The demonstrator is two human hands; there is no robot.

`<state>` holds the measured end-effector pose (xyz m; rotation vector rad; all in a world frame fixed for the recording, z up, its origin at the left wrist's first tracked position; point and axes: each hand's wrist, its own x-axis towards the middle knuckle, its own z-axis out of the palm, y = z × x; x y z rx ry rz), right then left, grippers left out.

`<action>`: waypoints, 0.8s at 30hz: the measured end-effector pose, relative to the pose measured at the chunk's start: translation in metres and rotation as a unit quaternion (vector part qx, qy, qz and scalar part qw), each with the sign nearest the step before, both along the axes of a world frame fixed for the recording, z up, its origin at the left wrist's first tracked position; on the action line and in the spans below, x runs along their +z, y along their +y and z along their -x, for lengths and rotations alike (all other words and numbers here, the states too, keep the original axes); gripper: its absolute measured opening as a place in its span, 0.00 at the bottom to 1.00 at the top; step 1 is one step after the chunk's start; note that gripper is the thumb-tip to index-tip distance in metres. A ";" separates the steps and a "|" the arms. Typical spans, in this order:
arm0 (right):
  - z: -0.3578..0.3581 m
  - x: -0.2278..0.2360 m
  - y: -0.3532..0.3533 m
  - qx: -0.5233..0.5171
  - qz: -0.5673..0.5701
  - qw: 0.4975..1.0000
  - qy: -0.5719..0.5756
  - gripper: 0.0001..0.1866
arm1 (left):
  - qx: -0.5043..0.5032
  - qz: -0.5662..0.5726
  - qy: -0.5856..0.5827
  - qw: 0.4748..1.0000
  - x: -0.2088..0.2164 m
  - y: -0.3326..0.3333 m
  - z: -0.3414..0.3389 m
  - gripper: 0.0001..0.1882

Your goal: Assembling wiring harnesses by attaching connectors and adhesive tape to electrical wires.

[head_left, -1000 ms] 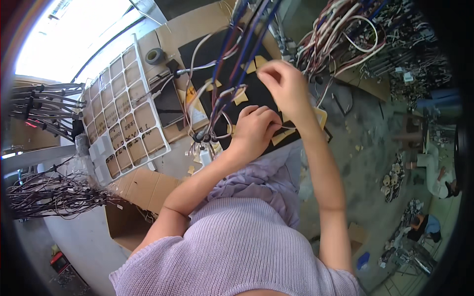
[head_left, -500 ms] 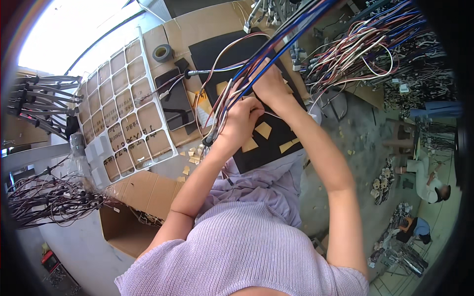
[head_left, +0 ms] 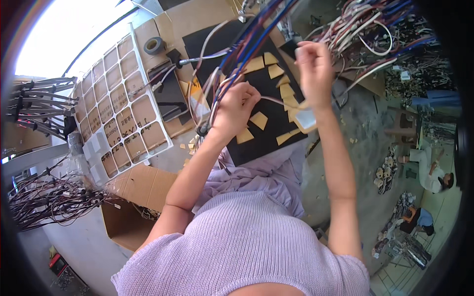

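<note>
My left hand [head_left: 236,106] is closed around a wire harness [head_left: 247,49] of blue, white and dark red wires, above a black board [head_left: 266,135]. From its fingers a thin pale wire [head_left: 276,101] runs toward the right. My right hand [head_left: 314,74] is raised past the board's right side, apart from the left. Its fingers are bent together and slightly blurred; what they pinch, if anything, is hidden. Cut yellow tape pieces [head_left: 258,120] lie on the board, several in a row along its right side. Below the right wrist is a pale, yellow-edged object [head_left: 305,119].
Left of the board are a white grid rack [head_left: 116,106], a grey tape roll [head_left: 153,45] and a dark flat tray [head_left: 173,96]. A cardboard box [head_left: 143,190] stands at lower left. Wire bundles [head_left: 365,24] hang at upper right. Two people work far right.
My right hand has left the harness and moved up and right, away from my left hand. The row of tape pieces is now uncovered. My left hand stays on the wires.
</note>
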<state>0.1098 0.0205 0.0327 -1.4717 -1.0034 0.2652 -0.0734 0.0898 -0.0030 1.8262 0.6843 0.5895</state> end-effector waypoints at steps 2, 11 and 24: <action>0.016 0.020 -0.025 0.017 -0.067 0.980 0.185 0.09 | -0.021 0.062 0.008 0.998 0.005 -0.008 0.004 0.06; 0.085 0.023 -0.099 -0.026 -0.037 0.946 0.320 0.12 | -0.090 0.347 -0.066 0.931 0.038 -0.041 0.006 0.08; 0.089 0.014 -0.099 -0.108 -0.012 0.966 0.234 0.15 | -0.098 0.313 -0.054 0.943 0.051 -0.051 0.004 0.07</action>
